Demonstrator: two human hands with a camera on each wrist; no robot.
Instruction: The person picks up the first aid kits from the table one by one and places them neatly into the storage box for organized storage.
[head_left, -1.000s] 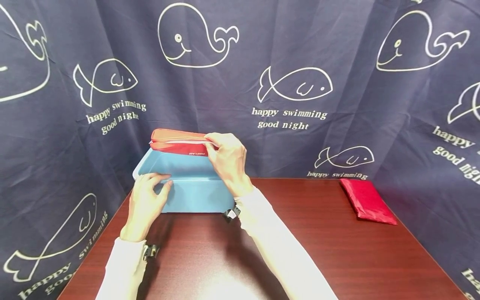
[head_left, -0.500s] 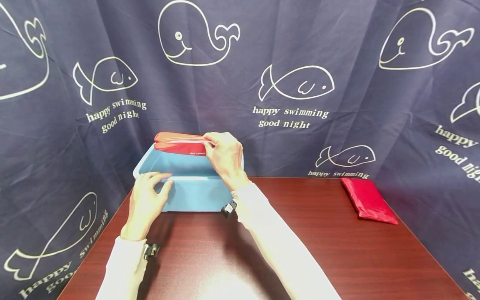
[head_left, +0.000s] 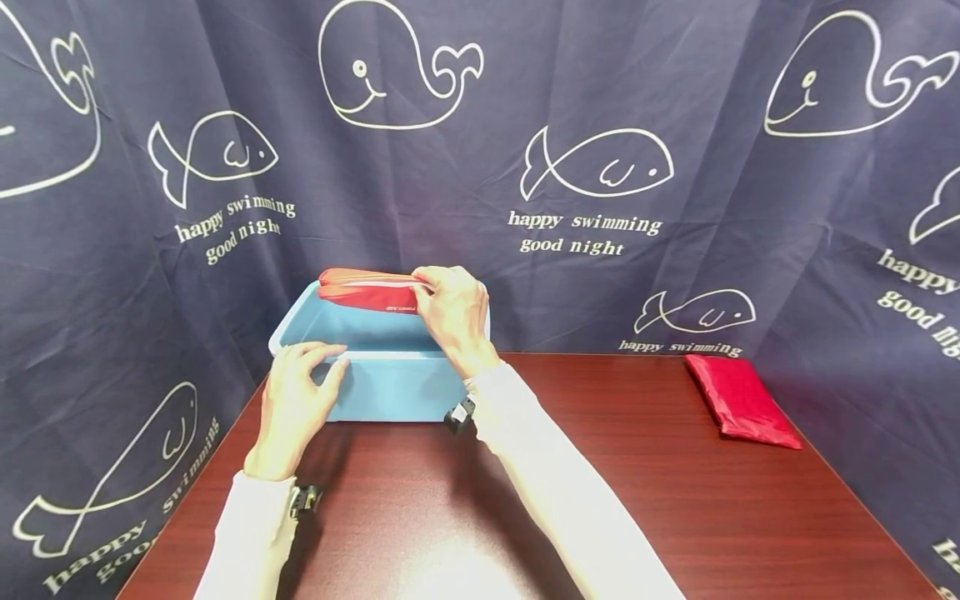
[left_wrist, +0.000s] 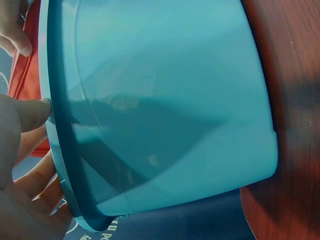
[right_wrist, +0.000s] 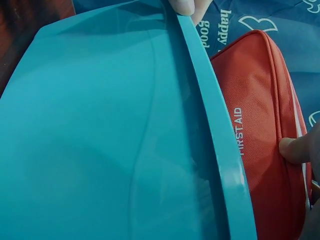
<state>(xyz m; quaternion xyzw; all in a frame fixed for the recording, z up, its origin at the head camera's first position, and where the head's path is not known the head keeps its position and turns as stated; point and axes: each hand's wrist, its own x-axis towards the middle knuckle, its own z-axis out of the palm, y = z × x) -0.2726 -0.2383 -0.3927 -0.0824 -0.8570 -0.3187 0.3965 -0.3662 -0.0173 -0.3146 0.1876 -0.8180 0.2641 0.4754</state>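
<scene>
A light blue plastic storage bin stands on the left part of the table, its mouth upward. My left hand holds the bin's near left rim; in the left wrist view its thumb rests at the rim and the other fingers reach past it. My right hand pinches the top zipper edge of a red first aid pouch at the bin's far side. "FIRST AID" shows on the pouch in the right wrist view. The pouch's lower part goes behind the rim in that view.
A flat, shiny red packet lies at the right back of the reddish-brown table. A dark blue curtain with white whales and fish hangs close behind the bin and along both sides.
My right hand has lowered the first aid pouch a little toward the bin and shifted it slightly right. My left hand stays at the rim. The view has tilted slightly.
</scene>
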